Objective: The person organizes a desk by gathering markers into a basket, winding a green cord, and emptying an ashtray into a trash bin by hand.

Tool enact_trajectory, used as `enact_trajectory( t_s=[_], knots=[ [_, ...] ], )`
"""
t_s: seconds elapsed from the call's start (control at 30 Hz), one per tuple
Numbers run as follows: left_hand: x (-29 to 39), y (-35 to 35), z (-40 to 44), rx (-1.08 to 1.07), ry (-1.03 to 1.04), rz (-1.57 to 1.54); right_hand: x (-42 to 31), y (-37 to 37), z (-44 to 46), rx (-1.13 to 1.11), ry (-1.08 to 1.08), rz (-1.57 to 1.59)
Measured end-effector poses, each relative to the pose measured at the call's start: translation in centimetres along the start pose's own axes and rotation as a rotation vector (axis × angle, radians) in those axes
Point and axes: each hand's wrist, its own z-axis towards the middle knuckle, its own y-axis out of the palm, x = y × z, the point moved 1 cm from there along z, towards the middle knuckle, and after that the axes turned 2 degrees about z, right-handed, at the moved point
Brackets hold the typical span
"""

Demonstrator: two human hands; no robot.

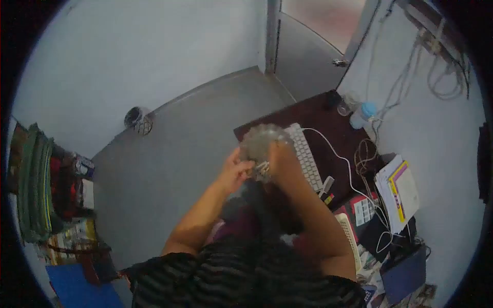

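Observation:
A round, see-through bowl (255,137) with a scalloped rim is held up in front of my body, beside the desk's near left corner. My left hand (237,172) grips its lower left rim, with the thumb and fingers closed on the edge. Several small pale sticks (263,167) lie low in the bowl, too blurred to name. Over the bowl's right side is my right hand (283,159), its fingers curled in and partly smeared. Whatever those fingers hold, if anything, is hidden.
The dark desk (328,128) carries a white keyboard (306,159), a blue-capped bottle (363,115), cables, papers (398,190) and a dark blue folder (404,277). A wire basket (138,120) stands by the wall. Stacked green cloths (36,185) are at left; a door (308,56) is ahead.

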Motion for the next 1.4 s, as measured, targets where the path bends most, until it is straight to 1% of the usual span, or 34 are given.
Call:
enact_trajectory(
  t_s=[0.1, 0.2, 0.3, 0.4, 0.5, 0.6, 0.7, 0.8, 0.9, 1.0, 1.07, 1.1, 1.2, 1.3, 1.4],
  knots=[
    [0.6, -4.3, 2.3, 0.033, 0.057, -0.036, -0.8, 3.6, 3.5, 0.050, -0.085, -0.181],
    [2.5, -8.3, 4.9, 0.064, 0.083, -0.079, -2.6, 7.2, 8.4, -0.152, -0.006, -0.122],
    [6.0, -14.0, 8.5, 0.021, 0.103, -0.140, -5.4, 8.9, 14.9, -0.201, -0.048, -0.115],
    [10.8, -19.7, 10.8, 0.044, 0.107, -0.162, -9.4, 9.4, 21.6, -0.060, -0.080, -0.111],
    [15.9, -22.6, 10.7, 0.021, 0.191, -0.193, -11.7, 14.4, 27.3, -0.350, -0.130, -0.129],
    [17.7, -27.7, 11.1, 0.133, 0.185, -0.204, -16.7, 15.2, 31.3, -0.214, -0.126, 0.087],
    [18.1, -32.0, 11.7, 0.243, 0.279, -0.292, -19.1, 18.1, 35.1, -0.110, -0.395, 0.069],
    [19.8, -33.7, 10.1, 0.335, 0.371, -0.369, -22.7, 19.5, 37.7, -0.314, -0.497, 0.030],
    [21.0, -36.6, 9.4, 0.477, 0.384, -0.394, -24.7, 21.8, 39.7, -0.146, -0.669, 0.214],
    [21.4, -40.3, 10.3, 0.619, 0.436, -0.487, -25.2, 24.4, 42.4, -0.097, -0.888, 0.387],
    [22.0, -43.6, 11.8, 0.698, 0.466, -0.533, -25.4, 26.8, 45.0, -0.078, -0.946, 0.443],
    [21.3, -43.3, 12.5, 0.735, 0.488, -0.550, -24.2, 27.0, 45.0, -0.060, -0.978, 0.473],
    [23.2, -47.8, 15.3, 0.854, 0.564, -0.606, -25.7, 30.9, 50.0, -0.180, -1.078, 0.418],
    [24.7, -52.4, 17.7, 0.885, 0.606, -0.650, -27.7, 35.3, 55.1, -0.229, -1.160, 0.408],
    [27.1, -56.6, 17.9, 0.913, 0.563, -0.764, -31.2, 40.6, 58.7, -0.125, -1.219, 0.348]
  ],
)
